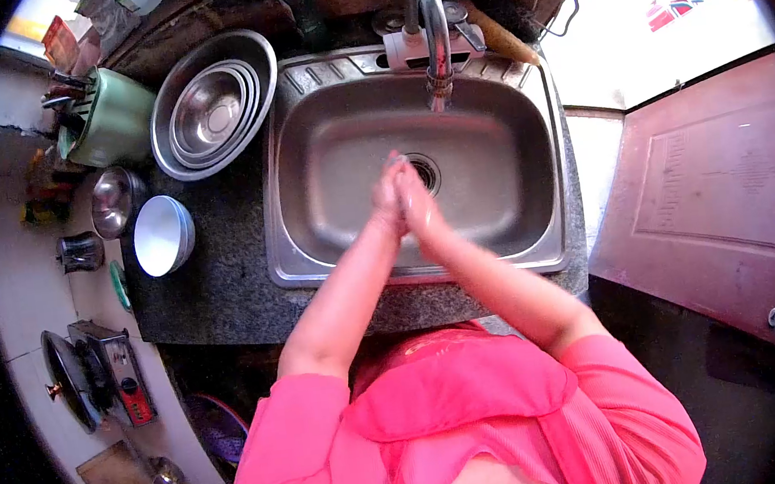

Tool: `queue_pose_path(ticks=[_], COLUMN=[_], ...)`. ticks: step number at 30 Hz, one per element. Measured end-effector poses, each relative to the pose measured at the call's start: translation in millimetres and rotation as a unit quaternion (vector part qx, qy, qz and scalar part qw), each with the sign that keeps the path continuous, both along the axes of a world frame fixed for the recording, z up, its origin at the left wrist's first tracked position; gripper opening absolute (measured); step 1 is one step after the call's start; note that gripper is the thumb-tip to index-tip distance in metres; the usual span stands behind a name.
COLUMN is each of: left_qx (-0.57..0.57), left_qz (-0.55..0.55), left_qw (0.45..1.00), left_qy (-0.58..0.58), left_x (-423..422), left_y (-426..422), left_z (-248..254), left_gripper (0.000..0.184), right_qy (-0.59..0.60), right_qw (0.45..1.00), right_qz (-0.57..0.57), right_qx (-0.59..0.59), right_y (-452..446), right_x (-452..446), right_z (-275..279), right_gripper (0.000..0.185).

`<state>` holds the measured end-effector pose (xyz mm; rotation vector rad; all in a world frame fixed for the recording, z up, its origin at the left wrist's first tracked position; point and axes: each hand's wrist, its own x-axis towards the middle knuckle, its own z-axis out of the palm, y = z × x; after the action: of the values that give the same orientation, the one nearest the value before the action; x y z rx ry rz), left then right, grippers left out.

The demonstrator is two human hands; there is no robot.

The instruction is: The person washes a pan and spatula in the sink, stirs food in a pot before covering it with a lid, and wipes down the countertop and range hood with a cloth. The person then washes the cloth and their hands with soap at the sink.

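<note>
My left hand [388, 193] and my right hand [417, 200] are pressed palm to palm above the sink basin [329, 168]. Their fingers look stretched out, pointing toward the far side. Both look wet, with pale shiny patches that may be lather. No object shows between them, though the inner palms are hidden. Just beyond the fingertips lies the drain [423, 175], partly covered by my right hand. The curved metal faucet [434, 41] stands at the back of the sink, its spout over the basin. No water stream is visible from it.
Nested steel bowls [215, 114] sit left of the sink, near a white bowl [161, 238], a small metal bowl [113, 203] and a green knife holder [119, 118]. A dark bottle [305, 12] stands behind. On the right is a pinkish door panel [710, 202].
</note>
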<state>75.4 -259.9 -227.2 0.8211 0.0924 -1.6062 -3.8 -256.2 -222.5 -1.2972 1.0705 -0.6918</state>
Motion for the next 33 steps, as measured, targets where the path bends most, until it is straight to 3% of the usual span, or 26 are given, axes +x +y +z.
queue_pose_path(ticks=[1,2,3,4,5,7,8,10,11,12,13,15,17,18,19,21,23,25,26,27,28,29,31,33], left_qx=[-0.016,-0.003,0.018,0.029,0.042,0.113,0.149,0.042,-0.011,0.041,-0.041,0.047,-0.011,-0.061,-0.108,0.034,-0.021,0.047,-0.145,-0.036,0.077,0.049,-0.013,0.034], left_qz=[0.062,0.078,0.037,0.049,0.061,0.037,0.025,0.032,0.038,0.065,0.075,0.070,0.028,0.000,-0.032,0.071,0.086,0.093,-0.007,0.028,0.056,0.067,0.086,0.073], left_qw=[0.997,0.988,0.984,0.993,0.997,0.993,0.988,0.996,0.995,0.985,0.978,0.991,0.999,0.998,0.991,0.995,0.981,0.991,0.988,0.999,0.993,0.996,0.996,0.995], left_qy=[-0.051,-0.133,-0.171,-0.105,-0.035,-0.015,-0.008,-0.066,-0.095,-0.156,-0.188,-0.107,-0.024,0.028,0.077,-0.066,-0.174,-0.083,0.058,-0.004,-0.062,-0.046,-0.017,-0.067], left_x=[-27.1,-41.1,-46.0,-42.5,-40.0,-9.5,0.9,-12.0,-23.1,-35.4,-39.6,-34.0,-8.6,5.6,19.7,-22.8,-37.9,-27.6,-0.8,4.1,9.0,-1.6,-17.0,-25.2], left_y=[1.5,6.4,9.9,6.3,3.8,-5.3,-8.8,-3.3,2.6,6.2,6.2,0.0,-5.2,-6.6,-8.1,-5.9,0.5,-4.5,-9.0,-12.3,-15.5,-12.2,-11.3,-7.2], left_z=[27.5,46.5,36.4,44.8,52.8,27.8,22.5,15.4,15.1,34.5,29.6,58.1,19.6,-7.8,-34.5,36.7,53.0,49.7,14.6,20.8,28.1,34.8,39.4,39.0], left_gripper=[0.027,0.038,0.039,0.039,0.039,0.039,0.038,0.039,0.039,0.038,0.039,0.042,0.037,0.034,0.031,0.028,0.034,0.036,0.038,0.039,0.040,0.039,0.037,0.034], right_qy=[-0.039,-0.096,-0.057,-0.018,-0.061,-0.038,0.029,0.057,-0.003,-0.047,-0.002,-0.085,-0.098,0.022,0.027,-0.005,-0.034,-0.051,-0.042,-0.030,0.018,0.065,0.126,0.015], right_qw=[0.995,0.961,0.965,0.966,0.983,0.998,0.993,0.996,0.992,0.951,0.948,0.947,0.989,0.997,0.999,0.994,0.965,0.976,0.986,0.998,0.996,0.979,0.990,0.995], right_qz=[0.026,-0.064,-0.078,-0.091,-0.067,-0.041,-0.051,-0.028,-0.041,-0.085,-0.099,-0.071,-0.039,-0.007,-0.022,-0.041,-0.102,-0.016,-0.016,0.021,0.065,0.110,-0.014,-0.032], right_qx=[0.088,0.249,0.245,0.241,0.157,0.000,-0.105,-0.065,0.118,0.294,0.304,0.300,0.105,-0.071,-0.032,0.105,0.239,0.213,0.160,0.054,-0.055,-0.159,-0.059,0.093], right_y=[-32.5,-56.4,-55.9,-55.6,-46.2,-6.6,0.7,-14.8,-42.1,-69.4,-84.1,-56.8,-15.1,3.9,-8.3,-56.0,-97.8,-72.3,-46.9,-20.4,-23.2,-27.0,-67.6,-96.4], right_x=[-2.3,-3.5,-1.2,1.2,3.8,4.5,12.2,13.2,11.0,8.9,4.3,-0.1,8.2,6.3,9.4,13.0,15.1,10.0,10.1,10.3,11.4,13.9,28.9,24.0], right_z=[-5.3,-10.2,0.8,12.6,15.9,12.9,-2.2,-27.7,-21.9,-15.0,2.6,6.6,32.2,-0.4,-17.3,-20.2,-16.5,-28.3,16.7,58.2,34.0,10.3,14.8,-23.5], right_gripper=[0.053,0.047,0.051,0.056,0.056,0.049,0.049,0.052,0.052,0.053,0.050,0.055,0.060,0.063,0.062,0.062,0.060,0.058,0.049,0.057,0.061,0.066,0.063,0.047])
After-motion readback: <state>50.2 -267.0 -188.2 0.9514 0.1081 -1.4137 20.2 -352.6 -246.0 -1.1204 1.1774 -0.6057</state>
